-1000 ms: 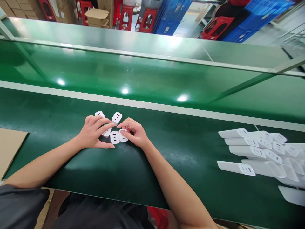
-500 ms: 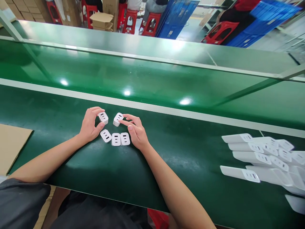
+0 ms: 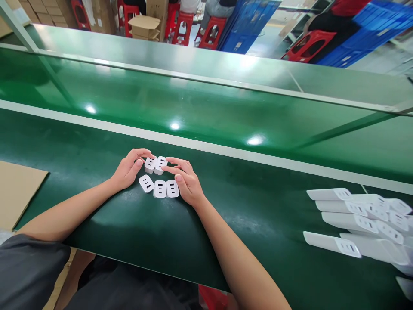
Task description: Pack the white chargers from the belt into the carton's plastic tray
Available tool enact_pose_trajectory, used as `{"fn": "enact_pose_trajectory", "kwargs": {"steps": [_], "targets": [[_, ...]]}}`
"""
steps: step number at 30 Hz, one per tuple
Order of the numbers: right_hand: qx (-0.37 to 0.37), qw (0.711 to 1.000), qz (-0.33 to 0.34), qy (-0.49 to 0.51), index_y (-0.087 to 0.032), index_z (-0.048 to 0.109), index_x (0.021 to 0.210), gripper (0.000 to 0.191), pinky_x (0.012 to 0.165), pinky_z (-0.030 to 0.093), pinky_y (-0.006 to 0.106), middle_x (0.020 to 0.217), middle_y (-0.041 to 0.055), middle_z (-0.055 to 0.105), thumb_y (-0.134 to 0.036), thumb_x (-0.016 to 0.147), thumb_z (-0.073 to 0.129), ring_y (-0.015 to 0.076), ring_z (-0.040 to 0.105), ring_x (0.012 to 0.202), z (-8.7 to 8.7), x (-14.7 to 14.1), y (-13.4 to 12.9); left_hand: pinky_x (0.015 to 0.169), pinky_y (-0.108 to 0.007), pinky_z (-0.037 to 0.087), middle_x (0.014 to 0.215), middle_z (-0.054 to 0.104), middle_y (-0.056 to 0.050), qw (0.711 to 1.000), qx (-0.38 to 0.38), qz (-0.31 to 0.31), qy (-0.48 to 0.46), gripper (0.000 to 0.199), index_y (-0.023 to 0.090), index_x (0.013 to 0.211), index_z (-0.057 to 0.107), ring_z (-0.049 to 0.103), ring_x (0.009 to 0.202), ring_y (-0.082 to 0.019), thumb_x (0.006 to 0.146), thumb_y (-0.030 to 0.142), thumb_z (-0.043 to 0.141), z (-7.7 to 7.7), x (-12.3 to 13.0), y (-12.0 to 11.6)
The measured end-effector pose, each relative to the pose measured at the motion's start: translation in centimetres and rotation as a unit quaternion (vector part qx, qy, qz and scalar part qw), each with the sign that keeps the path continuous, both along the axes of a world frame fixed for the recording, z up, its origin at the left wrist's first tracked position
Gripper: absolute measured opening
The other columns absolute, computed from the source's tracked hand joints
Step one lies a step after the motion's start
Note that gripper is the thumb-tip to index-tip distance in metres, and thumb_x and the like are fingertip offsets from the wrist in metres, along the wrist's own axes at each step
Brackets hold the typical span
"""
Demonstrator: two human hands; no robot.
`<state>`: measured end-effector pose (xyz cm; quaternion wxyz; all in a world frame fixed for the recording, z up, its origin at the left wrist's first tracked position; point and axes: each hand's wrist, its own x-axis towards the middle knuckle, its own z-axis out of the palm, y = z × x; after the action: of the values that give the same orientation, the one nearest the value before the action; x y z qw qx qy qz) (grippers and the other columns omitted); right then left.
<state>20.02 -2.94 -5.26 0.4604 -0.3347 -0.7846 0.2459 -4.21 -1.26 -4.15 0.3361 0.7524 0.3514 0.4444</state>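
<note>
Two small white USB chargers stand side by side on the green bench, port faces up. My left hand (image 3: 128, 169) has its fingers stretched over the left charger (image 3: 150, 165), fingertips at its far edge and the thumb by its left side. The right charger (image 3: 160, 165) lies between the fingers of my right hand (image 3: 187, 180), whose thumb is held apart. Nearer to me is a curved row: a tilted charger (image 3: 146, 183), a middle charger (image 3: 160, 189) and a right-end charger (image 3: 172, 188) close to my right thumb.
A loose group of several more white chargers (image 3: 366, 224) lies at the right on the bench (image 3: 258, 258). A cardboard sheet (image 3: 21, 189) covers the left edge. Beyond a pale rail (image 3: 200, 144) are red stools (image 3: 211, 34), blue crates (image 3: 248, 26), cartons and seated people.
My left hand has moved right, bringing its charger against the one at my right hand. Its thumb and fingers have loosened. The front row keeps its arrangement; the view has shifted slightly.
</note>
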Motion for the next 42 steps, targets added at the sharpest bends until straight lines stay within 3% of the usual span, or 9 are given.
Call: {"fn": "enact_pose_trajectory", "kwargs": {"steps": [12,21,25,29,32,34,37,39,42], "targets": [[0.023,0.999,-0.010,-0.030,-0.024,0.070,0.120,0.052,0.103,0.047,0.048,0.133,0.0094,0.057,-0.048,0.107,0.026,0.0260,0.049,0.121,0.2,0.2,-0.1,0.088,-0.034,0.052,0.117,0.065,-0.014,1.000,-0.014,-0.013,-0.021,0.044,0.016,0.129,0.050,0.062,0.109,-0.019,0.105,0.048,0.034,0.0,0.1,0.1],[0.055,0.996,0.022,-0.063,-0.022,0.066,0.131,0.060,0.117,0.033,0.050,0.147,0.0074,0.050,-0.054,0.107,0.021,0.0275,0.035,0.143,0.2,0.2,0.3,0.106,-0.044,0.047,0.144,0.050,-0.017,0.988,-0.054,-0.145,-0.013,0.052,0.023,0.148,0.038,0.049,0.135,-0.026,0.103,0.050,0.039,0.2,0.1,-0.1],[-0.005,0.989,-0.140,0.039,-0.023,0.075,0.116,0.060,0.114,0.035,0.051,0.134,0.0062,0.060,-0.049,0.108,0.021,0.0255,0.047,0.134,-0.5,1.0,0.9,0.104,-0.043,0.049,0.145,0.049,-0.015,0.991,-0.051,-0.122,-0.022,0.052,0.025,0.147,0.041,0.048,0.135,-0.026,0.102,0.052,0.039,0.1,0.0,0.0],[-0.078,0.933,-0.329,0.127,-0.021,0.078,0.099,0.066,0.111,0.035,0.057,0.124,0.0096,0.064,-0.054,0.107,0.022,0.0285,0.051,0.125,-0.5,1.9,1.4,0.101,-0.041,0.050,0.139,0.053,-0.016,0.993,-0.048,-0.106,-0.025,0.052,0.023,0.145,0.043,0.051,0.130,-0.025,0.102,0.053,0.037,0.1,0.0,0.0],[0.002,0.913,-0.391,0.113,-0.019,0.074,0.106,0.054,0.110,0.035,0.059,0.129,0.0125,0.059,-0.048,0.107,0.029,0.0310,0.048,0.127,0.0,1.9,1.1,0.099,-0.040,0.051,0.137,0.053,-0.016,0.994,-0.040,-0.103,-0.018,0.051,0.023,0.145,0.043,0.051,0.128,-0.025,0.103,0.052,0.037,0.2,0.0,0.0],[0.116,0.928,-0.346,0.071,-0.021,0.071,0.113,0.042,0.109,0.035,0.059,0.129,0.0128,0.057,-0.039,0.106,0.033,0.0320,0.047,0.128,0.4,1.5,0.5,0.093,-0.038,0.051,0.132,0.055,-0.016,0.995,-0.016,-0.100,0.007,0.055,0.022,0.144,0.043,0.054,0.121,-0.025,0.100,0.054,0.043,0.5,0.0,0.1],[0.215,0.967,-0.139,-0.002,-0.023,0.063,0.124,0.031,0.098,0.048,0.052,0.122,0.0117,0.061,-0.029,0.100,0.045,0.0296,0.057,0.115,0.9,0.5,-0.4,0.082,-0.035,0.051,0.117,0.058,-0.013,0.989,0.061,-0.106,0.081,0.073,0.020,0.142,0.044,0.056,0.104,-0.023,0.086,0.063,0.063,0.9,0.0,0.0],[0.200,0.979,-0.016,-0.031,-0.023,0.058,0.129,0.035,0.086,0.054,0.045,0.117,0.0109,0.064,-0.026,0.094,0.054,0.0264,0.063,0.103,1.0,-0.1,-0.8,0.081,-0.035,0.050,0.109,0.057,-0.011,0.979,0.108,-0.118,0.128,0.085,0.020,0.141,0.043,0.055,0.097,-0.023,0.076,0.066,0.071,1.1,0.1,0.0],[0.150,0.986,0.059,-0.045,-0.020,0.057,0.124,0.037,0.079,0.054,0.040,0.111,0.0109,0.067,-0.028,0.089,0.063,0.0241,0.064,0.096,0.9,-0.6,-0.8,0.076,-0.031,0.051,0.104,0.056,-0.008,0.970,0.124,-0.127,0.163,0.086,0.020,0.142,0.040,0.056,0.088,-0.019,0.075,0.062,0.074,1.1,0.1,-0.1]]}}
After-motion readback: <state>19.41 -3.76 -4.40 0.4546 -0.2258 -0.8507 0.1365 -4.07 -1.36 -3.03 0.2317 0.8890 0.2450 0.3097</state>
